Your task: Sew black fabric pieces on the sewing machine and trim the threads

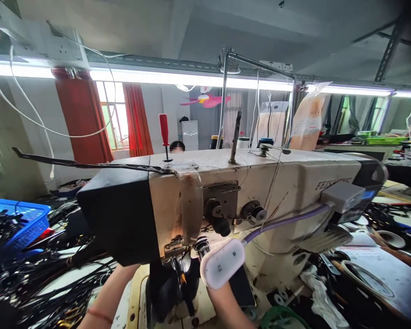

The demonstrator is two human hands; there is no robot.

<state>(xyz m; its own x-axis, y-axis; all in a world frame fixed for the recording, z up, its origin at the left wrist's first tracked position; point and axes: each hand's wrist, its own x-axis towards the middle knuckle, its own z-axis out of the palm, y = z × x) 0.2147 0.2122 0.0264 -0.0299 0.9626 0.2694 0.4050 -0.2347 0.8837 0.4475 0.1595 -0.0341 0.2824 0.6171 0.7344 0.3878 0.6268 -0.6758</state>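
A cream industrial sewing machine [294, 183] with a black end cover [118, 214] fills the middle of the view. My left forearm [106, 294] reaches up behind that cover, which hides the hand and its fingers. From below, my right forearm [228, 301] passes behind a white lamp [223, 263] near the needle area; its fingers are hidden too. Between the arms, dark material [169, 292] lies under the presser foot [181, 269]. Whether either hand holds it, I cannot tell.
A red screwdriver [163, 130] stands upright on the machine top, near a metal thread stand [224, 100]. A blue basket [30, 224] and tangled black straps [65, 283] lie left. At right are ring-shaped pieces [366, 278] and white crumpled cloth [320, 297]. Another person's head [177, 146] shows behind.
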